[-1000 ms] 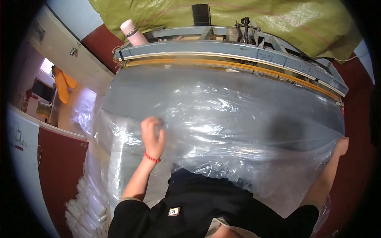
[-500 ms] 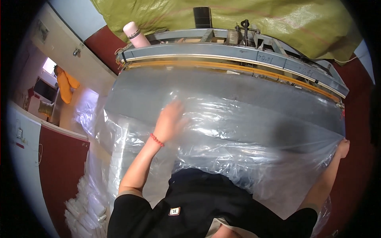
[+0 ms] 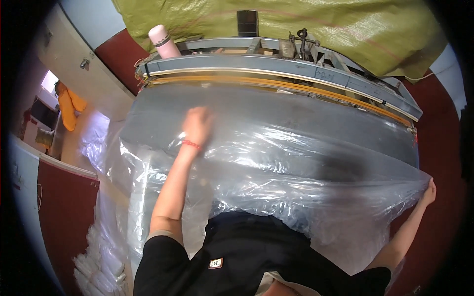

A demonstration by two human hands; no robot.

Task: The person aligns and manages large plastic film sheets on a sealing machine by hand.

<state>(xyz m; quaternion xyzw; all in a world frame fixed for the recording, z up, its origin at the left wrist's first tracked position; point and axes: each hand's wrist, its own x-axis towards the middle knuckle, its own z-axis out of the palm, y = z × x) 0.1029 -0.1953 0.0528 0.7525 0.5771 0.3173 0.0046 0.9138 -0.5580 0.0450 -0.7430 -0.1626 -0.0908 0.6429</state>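
A large sheet of clear plastic film [image 3: 266, 153] lies wrinkled over the grey work surface [image 3: 237, 101] and hangs down in front of my body. At the far right, my right hand [image 3: 431, 191] grips the film's edge and pulls it taut into a point. My left hand [image 3: 198, 123], a red bead bracelet [image 3: 191, 144] at its wrist, is over the left middle of the film. Motion blurs its fingers, so their grip cannot be made out.
Along the far side of the surface runs a grey metal frame [image 3: 227, 62] with orange strips [image 3: 247, 82]. A pink bottle [image 3: 164, 42] stands at its left end. Bundled plastic film [image 3: 101, 261] lies at the lower left, near an open door [image 3: 81, 64]. Green sheeting [image 3: 296, 17] hangs behind.
My left hand has moved away from me and slightly left over the film. My right hand still holds the edge, now a little lower, with the film pulled tighter.
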